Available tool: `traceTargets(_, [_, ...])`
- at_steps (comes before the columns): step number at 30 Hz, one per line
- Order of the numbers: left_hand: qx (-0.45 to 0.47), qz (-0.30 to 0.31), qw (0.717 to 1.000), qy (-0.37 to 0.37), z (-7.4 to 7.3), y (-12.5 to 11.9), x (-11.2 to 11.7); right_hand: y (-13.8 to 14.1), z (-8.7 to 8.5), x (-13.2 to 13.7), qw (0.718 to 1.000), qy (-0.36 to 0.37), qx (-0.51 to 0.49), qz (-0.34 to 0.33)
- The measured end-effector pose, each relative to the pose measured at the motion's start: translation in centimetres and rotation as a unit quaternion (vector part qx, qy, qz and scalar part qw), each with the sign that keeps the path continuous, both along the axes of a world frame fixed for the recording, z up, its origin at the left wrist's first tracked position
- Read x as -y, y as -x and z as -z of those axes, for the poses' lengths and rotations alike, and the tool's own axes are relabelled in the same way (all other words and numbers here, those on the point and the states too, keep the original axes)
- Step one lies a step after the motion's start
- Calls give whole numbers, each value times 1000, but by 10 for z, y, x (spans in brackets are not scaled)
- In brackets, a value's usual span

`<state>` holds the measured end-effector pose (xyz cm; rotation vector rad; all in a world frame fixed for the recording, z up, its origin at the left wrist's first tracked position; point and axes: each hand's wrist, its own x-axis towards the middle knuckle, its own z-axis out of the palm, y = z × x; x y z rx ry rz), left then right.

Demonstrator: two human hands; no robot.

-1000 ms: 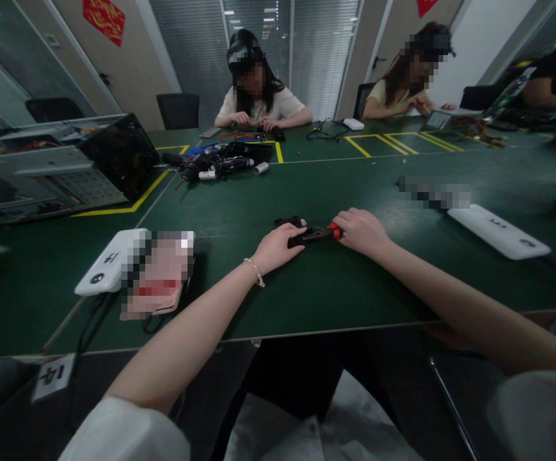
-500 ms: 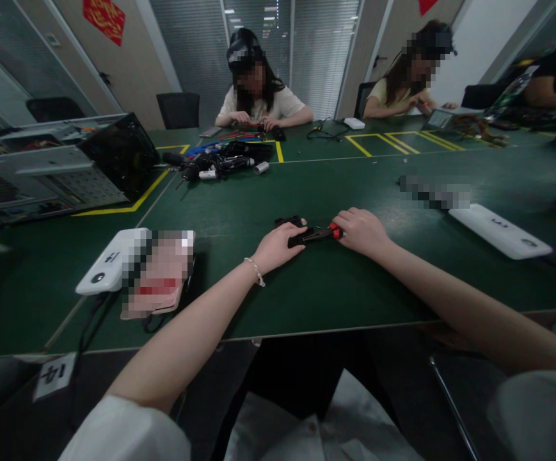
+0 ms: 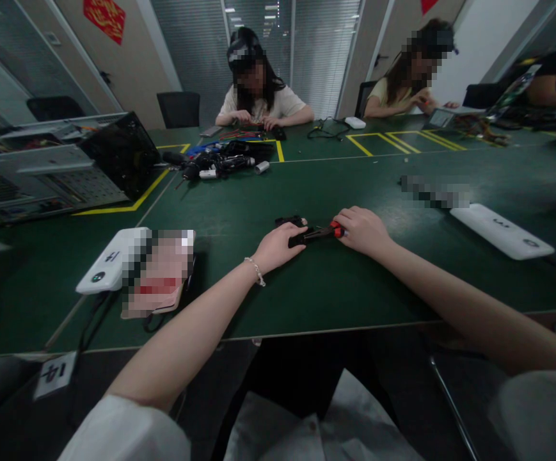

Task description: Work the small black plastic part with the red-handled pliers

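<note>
My right hand [image 3: 361,229] is closed round the red handles of a pair of long-nose pliers [image 3: 323,232], whose dark jaws point left. At the jaw tips, my left hand [image 3: 280,246] pinches a small black part [image 3: 297,240] between thumb and fingers. The pliers' tips meet or overlap this part; whether they grip it I cannot tell. Just behind my left fingers lies another small black piece [image 3: 291,221] on the green table [image 3: 278,301]. My curled right fingers partly hide the handles.
At left are a white power bank [image 3: 100,275], a phone in a pink case [image 3: 162,275] and an opened computer case [image 3: 57,173]. A cordless drill and cables [image 3: 220,160] lie ahead. Another white power bank [image 3: 503,230] is at right. Co-workers sit across the table.
Both hands keep the same grip in almost the same place. The pliers' handles and my right hand have shifted very slightly.
</note>
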<state>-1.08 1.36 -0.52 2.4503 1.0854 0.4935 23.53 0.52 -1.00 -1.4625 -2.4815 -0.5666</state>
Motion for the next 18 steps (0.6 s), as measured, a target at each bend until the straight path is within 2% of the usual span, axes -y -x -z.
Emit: traceTargets(18, [2,1,1000,1,-1,0,0,1,-1,0,1000,3,8,4])
